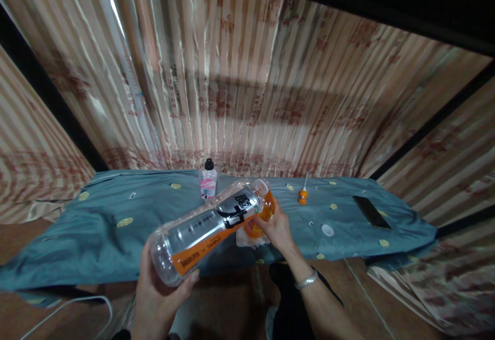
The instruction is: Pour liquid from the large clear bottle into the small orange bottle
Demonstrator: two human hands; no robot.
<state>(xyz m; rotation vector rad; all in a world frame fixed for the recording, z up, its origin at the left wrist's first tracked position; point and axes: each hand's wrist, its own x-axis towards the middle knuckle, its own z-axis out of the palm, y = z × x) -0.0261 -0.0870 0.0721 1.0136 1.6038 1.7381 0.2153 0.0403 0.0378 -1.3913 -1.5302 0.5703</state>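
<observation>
My left hand (160, 288) is wrapped round the base of a large clear plastic bottle (209, 226) with a silver and orange label. This bottle is tilted, its neck pointing up and right toward a see-through orange bottle (268, 207). Fingers of my right hand (275, 226) are closed round the orange bottle, close beside the large bottle's neck; I cannot tell whether the two mouths touch. Under the orange bottle lies a pale cloth or tissue (245, 239). An orange pump head (302, 196) with a thin tube rests on the blue-green cloth, and a white cap (327, 230) lies nearer.
A small clear bottle (209, 185) with a pink label and black cap stands at the back. A black phone (371, 212) lies at the right of the cloth-covered surface (116, 200). Striped curtains (247, 97) hang behind; a white cable (77, 301) runs at lower left.
</observation>
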